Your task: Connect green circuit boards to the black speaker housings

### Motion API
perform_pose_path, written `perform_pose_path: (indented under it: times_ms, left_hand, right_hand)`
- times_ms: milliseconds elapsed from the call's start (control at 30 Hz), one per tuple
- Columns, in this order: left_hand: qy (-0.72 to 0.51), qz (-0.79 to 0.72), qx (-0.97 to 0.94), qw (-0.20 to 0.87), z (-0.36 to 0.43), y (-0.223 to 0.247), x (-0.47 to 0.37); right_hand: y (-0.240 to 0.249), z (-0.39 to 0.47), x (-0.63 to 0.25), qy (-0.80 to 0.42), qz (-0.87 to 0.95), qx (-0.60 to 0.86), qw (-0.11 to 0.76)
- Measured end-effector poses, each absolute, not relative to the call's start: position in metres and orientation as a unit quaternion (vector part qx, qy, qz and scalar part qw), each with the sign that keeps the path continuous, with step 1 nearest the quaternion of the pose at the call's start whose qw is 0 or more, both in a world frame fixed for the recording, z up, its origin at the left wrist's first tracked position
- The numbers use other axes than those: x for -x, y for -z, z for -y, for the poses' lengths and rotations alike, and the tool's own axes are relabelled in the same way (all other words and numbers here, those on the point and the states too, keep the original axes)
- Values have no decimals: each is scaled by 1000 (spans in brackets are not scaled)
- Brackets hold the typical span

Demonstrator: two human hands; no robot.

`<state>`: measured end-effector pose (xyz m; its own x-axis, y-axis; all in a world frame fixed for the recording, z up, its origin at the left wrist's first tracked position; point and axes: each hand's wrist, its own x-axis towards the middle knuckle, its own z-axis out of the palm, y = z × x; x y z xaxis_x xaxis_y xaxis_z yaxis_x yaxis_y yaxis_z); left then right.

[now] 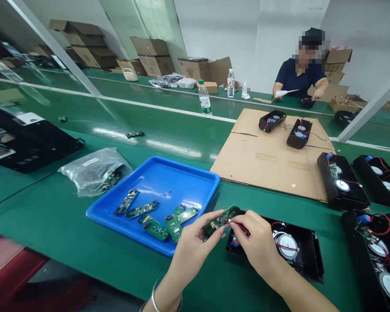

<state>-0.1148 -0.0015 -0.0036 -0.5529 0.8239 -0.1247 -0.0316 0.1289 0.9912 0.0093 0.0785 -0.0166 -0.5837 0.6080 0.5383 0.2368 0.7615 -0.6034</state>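
Observation:
Between the fingers and thumb of my left hand [195, 245] a green circuit board [221, 220] is held, tilted. My right hand [258, 247] pinches a small white plug [229, 221] with red and black wires against the board's edge; whether it is seated I cannot tell. Both hands are over the left end of a black speaker housing [307, 242], which holds a round silver speaker [286, 246] with a red wire. Part of the housing is hidden by my right hand. Left of my hands, a blue tray [152, 162] carries several loose circuit boards [154, 227].
A cardboard sheet [247, 151] bears two speaker housings. More black housings [342, 184] line the right side. A plastic bag [92, 171] of boards lies left of the tray. Across the bench, a co-worker [300, 78] handles a housing and a white-nozzled bottle. A water bottle [204, 99] stands between.

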Motion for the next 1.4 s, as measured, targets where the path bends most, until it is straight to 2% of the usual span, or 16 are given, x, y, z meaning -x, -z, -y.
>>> perform_pose_path:
  times_ms: [167, 267, 367, 500, 833, 1100, 1400]
  left_hand:
    - [-663, -553, -211, 458, -3, 10, 107]
    - [-678, -483, -146, 534, -6, 15, 106]
    - [-688, -409, -100, 591, -7, 20, 105]
    - [-708, -359, -110, 598, -6, 26, 97]
    - [-705, -411, -200, 543, -4, 31, 85]
    - [-690, -440, -266, 509, 0, 43, 92]
    - [-666, -447, -331, 497, 0, 40, 94]
  right_hand:
    - [16, -80, -13, 15, 900, 201, 386]
    - [15, -80, -13, 47, 897, 216, 382]
    - [15, -80, -13, -12, 892, 233, 388]
    - [14, -75, -13, -186, 858, 268, 397]
    - [8, -71, -13, -478, 716, 364, 355]
    - [1, -71, -14, -554, 676, 343, 346]
    - [4, -71, -14, -530, 700, 314, 361]
